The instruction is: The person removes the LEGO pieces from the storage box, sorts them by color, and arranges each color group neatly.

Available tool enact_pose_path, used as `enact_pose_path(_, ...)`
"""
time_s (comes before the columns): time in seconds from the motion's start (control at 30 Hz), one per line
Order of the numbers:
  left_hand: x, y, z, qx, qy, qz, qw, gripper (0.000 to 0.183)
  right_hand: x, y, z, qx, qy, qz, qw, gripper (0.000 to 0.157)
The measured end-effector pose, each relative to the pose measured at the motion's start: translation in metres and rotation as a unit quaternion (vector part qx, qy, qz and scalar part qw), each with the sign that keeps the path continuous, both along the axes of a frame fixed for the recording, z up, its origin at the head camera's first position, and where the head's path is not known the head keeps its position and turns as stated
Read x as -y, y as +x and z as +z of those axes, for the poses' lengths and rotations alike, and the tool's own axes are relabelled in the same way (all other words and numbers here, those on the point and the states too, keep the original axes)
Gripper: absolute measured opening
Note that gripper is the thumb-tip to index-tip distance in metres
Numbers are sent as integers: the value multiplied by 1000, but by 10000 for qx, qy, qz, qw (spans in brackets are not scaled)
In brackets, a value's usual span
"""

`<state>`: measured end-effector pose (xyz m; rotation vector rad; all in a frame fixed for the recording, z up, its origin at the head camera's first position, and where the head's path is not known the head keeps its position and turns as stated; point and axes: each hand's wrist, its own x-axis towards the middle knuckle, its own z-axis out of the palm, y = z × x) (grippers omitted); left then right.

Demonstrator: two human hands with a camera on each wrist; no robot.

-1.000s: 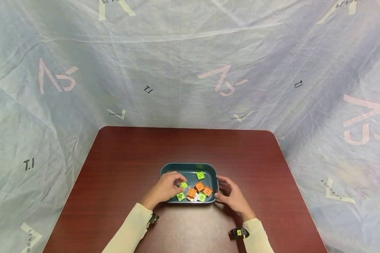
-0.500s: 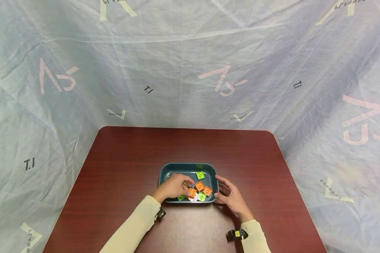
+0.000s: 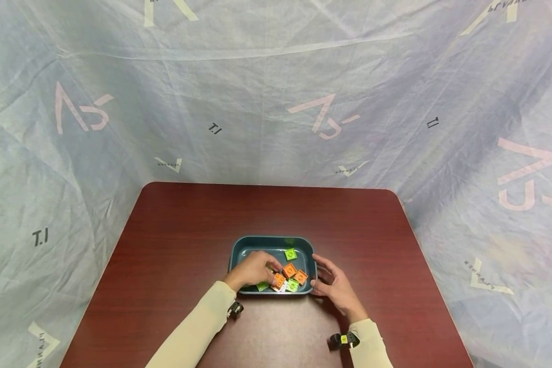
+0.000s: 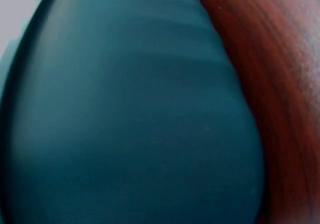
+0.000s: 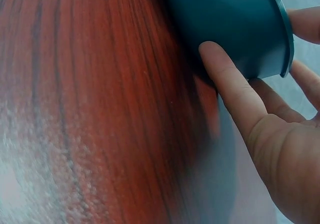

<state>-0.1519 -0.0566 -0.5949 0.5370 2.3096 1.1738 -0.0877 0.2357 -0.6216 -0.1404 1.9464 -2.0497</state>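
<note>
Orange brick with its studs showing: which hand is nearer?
Left hand, inside the tray, close beside the orange brick; the right hand is farther, at the tray's right end.

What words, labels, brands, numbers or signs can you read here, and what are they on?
"T.I": black print, repeated on the grey fabric backdrop.
"PLANNER", apparently: black lettering by pale yellow angular marks, same backdrop; some copies too small to read.
Large pink logo-like marks, same backdrop: can't settle the letters.
Yellow patch on the black right-wrist device: too small to read.
Dark teal rectangular tray, orange plastic bricks, green plastic bricks: no readable text.
</note>
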Motion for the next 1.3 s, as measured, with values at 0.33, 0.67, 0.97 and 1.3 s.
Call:
enact_pose_path(0.33,0,2,-7,190,281,-22,9994,27,0,1,-3,60,50,-84,9999,78)
enact_pose_path(0.67,2,3,-8,370,779,-168,9961,26,0,3,0,112,-133,-40,9998,78)
enact_pose_path(0.97,10,0,-4,524,1415,-166,9884,28,2,1,1,150,-235,-68,9996,78)
enact_pose_path(1.3,25,-3,-3,545,1877,218,9805,37,-1,2,0,110,-136,-48,9998,79)
